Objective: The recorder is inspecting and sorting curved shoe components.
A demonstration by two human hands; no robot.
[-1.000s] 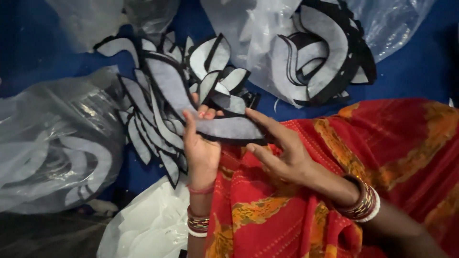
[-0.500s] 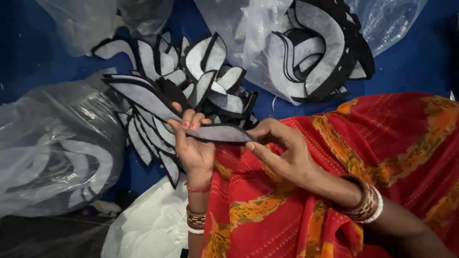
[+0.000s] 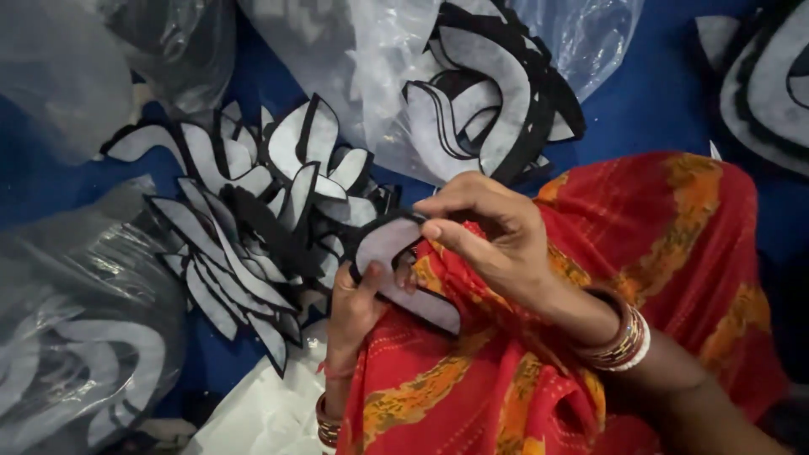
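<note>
Gripping from both sides: my left hand (image 3: 354,307) pinches the lower edge of a curved grey felt piece with black edging (image 3: 389,253), held over my red-and-orange lap (image 3: 522,371). My right hand (image 3: 484,232) clamps its upper curve, bending it. Left of it, a pile of similar cut pieces (image 3: 244,236) lies on the blue floor (image 3: 657,93).

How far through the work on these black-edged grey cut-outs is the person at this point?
Done: hard to tell; a loose heap of cut-outs lies fanned on the blue surface, but nothing marks them as finished. In hand: one curved piece is bent between the left hand and right hand, over the red cloth. Left: more pieces sit in the clear bags, apparently untouched.
</note>
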